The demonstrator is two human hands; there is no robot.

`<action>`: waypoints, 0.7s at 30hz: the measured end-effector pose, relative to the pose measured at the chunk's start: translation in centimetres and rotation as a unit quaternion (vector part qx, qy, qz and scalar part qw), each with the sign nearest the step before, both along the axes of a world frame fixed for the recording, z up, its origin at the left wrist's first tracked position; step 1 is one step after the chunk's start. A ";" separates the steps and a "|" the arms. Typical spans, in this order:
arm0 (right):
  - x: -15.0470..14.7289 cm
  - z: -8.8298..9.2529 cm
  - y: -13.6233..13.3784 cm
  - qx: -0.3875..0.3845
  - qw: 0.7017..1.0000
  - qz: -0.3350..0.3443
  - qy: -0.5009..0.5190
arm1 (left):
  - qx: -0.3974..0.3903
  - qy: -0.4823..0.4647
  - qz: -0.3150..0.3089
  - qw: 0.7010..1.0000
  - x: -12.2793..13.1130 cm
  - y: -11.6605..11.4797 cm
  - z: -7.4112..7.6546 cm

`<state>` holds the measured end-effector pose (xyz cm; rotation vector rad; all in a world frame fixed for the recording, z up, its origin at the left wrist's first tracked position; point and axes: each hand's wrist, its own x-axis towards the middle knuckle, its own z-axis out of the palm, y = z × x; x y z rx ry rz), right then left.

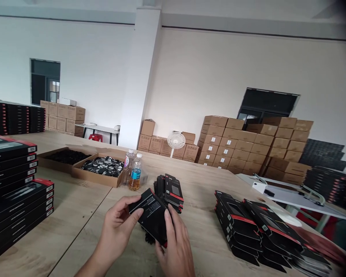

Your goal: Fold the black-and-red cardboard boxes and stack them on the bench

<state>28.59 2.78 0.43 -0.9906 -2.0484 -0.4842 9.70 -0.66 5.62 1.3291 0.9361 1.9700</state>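
Observation:
Between my two hands is a small black printed box [151,215] with red edges, tilted above the table. My left hand [117,225] pinches its upper left end between thumb and fingers. At its lower right end, my right hand [175,242] closes around the side and corner. Just beyond the box lies a pile of similar flat black cartons [173,191] with red trim. Partly hidden beneath the held box is something dark [148,235] on the table; I cannot make out its kind.
Stacked black boxes [20,204] stand at the left. Behind are open cardboard boxes [100,177] with black items and two bottles [135,173]. More flat black cartons [239,227] lie at the right. Brown shipping boxes [236,140] and a white fan [176,141] stand near the wall.

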 end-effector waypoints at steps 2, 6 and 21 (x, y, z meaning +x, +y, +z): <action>0.1 0.0 0.1 0.004 1.000 0.001 -0.002 | 0.019 0.037 0.020 0.999 0.0 -0.1 -0.2; 0.1 0.3 -0.1 0.001 1.000 0.003 -0.011 | 0.035 0.070 0.040 0.996 -0.4 0.2 -0.3; 9.1 8.4 2.8 -0.099 0.945 -0.312 0.016 | -0.036 0.259 0.070 0.963 -0.4 2.4 -4.5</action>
